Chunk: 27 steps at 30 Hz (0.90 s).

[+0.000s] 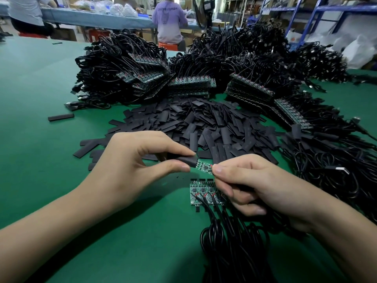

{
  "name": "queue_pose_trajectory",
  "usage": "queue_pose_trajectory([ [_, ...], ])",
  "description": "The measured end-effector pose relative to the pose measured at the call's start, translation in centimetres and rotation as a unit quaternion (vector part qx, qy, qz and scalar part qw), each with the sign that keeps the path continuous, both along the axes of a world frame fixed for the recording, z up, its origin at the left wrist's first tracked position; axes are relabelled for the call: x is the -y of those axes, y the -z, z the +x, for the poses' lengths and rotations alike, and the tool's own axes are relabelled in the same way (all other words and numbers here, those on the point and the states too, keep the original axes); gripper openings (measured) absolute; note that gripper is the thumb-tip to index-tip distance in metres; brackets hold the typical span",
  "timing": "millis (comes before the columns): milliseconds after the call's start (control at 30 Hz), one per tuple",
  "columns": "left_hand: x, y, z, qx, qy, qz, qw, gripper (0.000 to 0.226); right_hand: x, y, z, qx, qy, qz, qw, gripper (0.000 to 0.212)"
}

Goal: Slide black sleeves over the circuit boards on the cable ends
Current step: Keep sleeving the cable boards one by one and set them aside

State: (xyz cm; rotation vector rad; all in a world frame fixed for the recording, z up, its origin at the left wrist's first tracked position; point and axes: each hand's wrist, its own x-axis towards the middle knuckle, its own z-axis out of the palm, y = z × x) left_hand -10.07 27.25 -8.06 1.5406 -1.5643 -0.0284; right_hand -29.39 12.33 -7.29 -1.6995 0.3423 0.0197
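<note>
My left hand [140,160] pinches a black sleeve [186,160] between thumb and forefinger. The sleeve's open end sits over the left tip of a small green circuit board [204,166]. My right hand [251,180] pinches the board's right end, where its cable joins, and also holds a bundle of black cables [234,242] that runs down toward me. Below the held board, three bare green boards [204,193] lie side by side on the green table [51,139]. A heap of loose black sleeves [204,123] lies just beyond my hands.
Big piles of black cables with rows of green boards [191,81] ring the far side of the table. Cables with sleeved ends [326,156] lie at the right. A single sleeve [60,117] lies at the left. People sit at a bench [91,17] behind.
</note>
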Motion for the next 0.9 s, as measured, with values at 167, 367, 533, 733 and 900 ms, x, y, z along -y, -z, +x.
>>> queue_pose_trajectory([
  [167,-0.1,-0.3,0.4,0.070,0.035,0.000,0.997,0.020,0.4,0.1,-0.2,-0.005,-0.007,0.014,1.000,0.041],
  [367,-0.2,0.1,0.4,0.054,0.036,0.019,0.998,0.025,0.0,-0.1,-0.1,-0.009,-0.015,0.003,1.000,0.040],
  [533,-0.2,-0.1,0.4,0.050,0.058,0.034,0.996,0.025,-0.2,-0.4,0.0,-0.020,-0.028,0.000,0.999,0.040],
  [733,-0.2,-0.1,-0.8,0.101,0.082,0.018,0.991,0.024,-0.6,-0.1,0.3,-0.022,-0.049,0.006,0.999,0.040],
  [900,-0.2,-0.2,-0.6,0.064,0.040,-0.019,0.997,0.024,-0.3,-0.2,0.2,0.032,0.000,-0.073,0.997,0.028],
])
